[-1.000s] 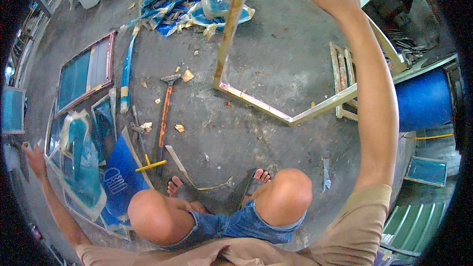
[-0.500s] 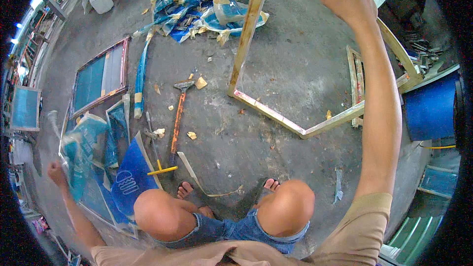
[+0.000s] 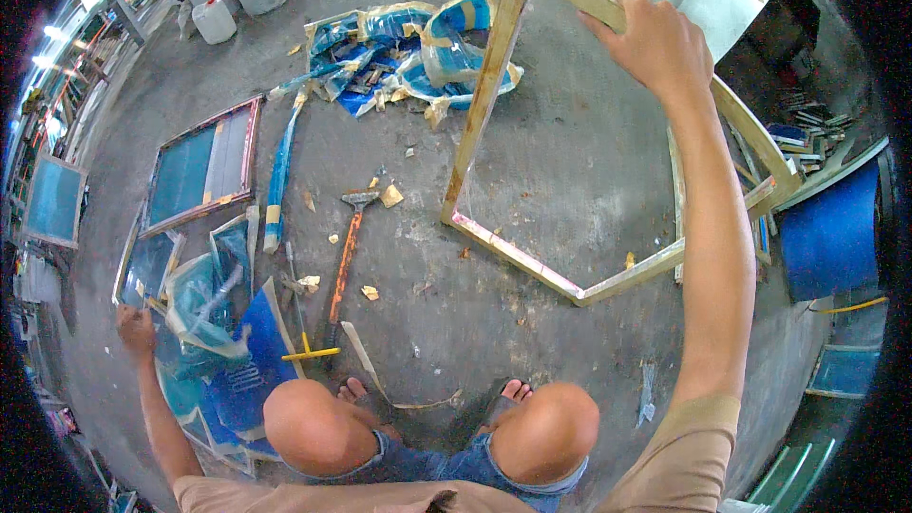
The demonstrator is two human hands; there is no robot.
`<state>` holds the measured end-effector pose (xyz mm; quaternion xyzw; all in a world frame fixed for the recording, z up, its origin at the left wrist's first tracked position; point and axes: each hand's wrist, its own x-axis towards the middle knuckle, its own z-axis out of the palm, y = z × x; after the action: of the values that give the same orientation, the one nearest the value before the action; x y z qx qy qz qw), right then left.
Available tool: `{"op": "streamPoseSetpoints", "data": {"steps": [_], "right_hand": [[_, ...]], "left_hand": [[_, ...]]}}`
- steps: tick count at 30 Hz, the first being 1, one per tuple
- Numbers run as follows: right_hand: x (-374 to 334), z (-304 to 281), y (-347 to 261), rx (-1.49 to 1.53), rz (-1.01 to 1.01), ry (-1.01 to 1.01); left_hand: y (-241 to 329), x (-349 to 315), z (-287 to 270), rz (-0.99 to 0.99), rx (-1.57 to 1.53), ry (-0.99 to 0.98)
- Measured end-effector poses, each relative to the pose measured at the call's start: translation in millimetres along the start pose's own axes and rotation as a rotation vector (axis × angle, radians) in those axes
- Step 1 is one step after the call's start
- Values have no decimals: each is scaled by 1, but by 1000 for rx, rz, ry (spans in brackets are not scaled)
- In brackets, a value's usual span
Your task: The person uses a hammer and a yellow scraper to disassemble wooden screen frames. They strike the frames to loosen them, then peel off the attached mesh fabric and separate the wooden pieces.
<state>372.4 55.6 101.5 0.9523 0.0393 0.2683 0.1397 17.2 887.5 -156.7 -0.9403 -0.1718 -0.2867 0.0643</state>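
Observation:
My right hand (image 3: 660, 43) is closed around the top bar of a bare wooden frame (image 3: 491, 85), lifted and tilted over the floor. Its lower bars meet in a corner in front of my right knee. Low on the left, my left hand (image 3: 136, 331) has its fingers curled, and whether anything is in them I cannot make out. It is beside the corner of a screen frame (image 3: 144, 256) and a crumpled sheet of translucent teal film (image 3: 204, 299). That film lies on a heap with a blue printed sheet (image 3: 249, 375).
A long scraper with an orange handle (image 3: 344, 266) and a yellow-handled tool (image 3: 312, 354) lie ahead of my feet. Farther off are a teal screen in a frame (image 3: 204, 166) and a tangle of torn blue film (image 3: 399, 52). At right stands a blue drum-like object (image 3: 828, 223).
The teal film, blurred and in the air beside my left hand before, now lies on the heap. My left hand has shifted slightly right. The wooden frame sits a little lower in view.

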Motion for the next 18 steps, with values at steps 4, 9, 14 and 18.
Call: {"op": "streamPoseSetpoints", "data": {"steps": [4,9,14,18], "right_hand": [[-1,3,-1,26,-3,0],[1,3,1,16,17,-12],[1,5,0,21,21,-4],[-1,3,0,28,23,-13]], "left_hand": [[46,40,-26,-119,97,54],[33,57,-41,-235,373,119],[27,85,-41,-312,359,-301],[78,95,-11,-96,354,-411]]}}
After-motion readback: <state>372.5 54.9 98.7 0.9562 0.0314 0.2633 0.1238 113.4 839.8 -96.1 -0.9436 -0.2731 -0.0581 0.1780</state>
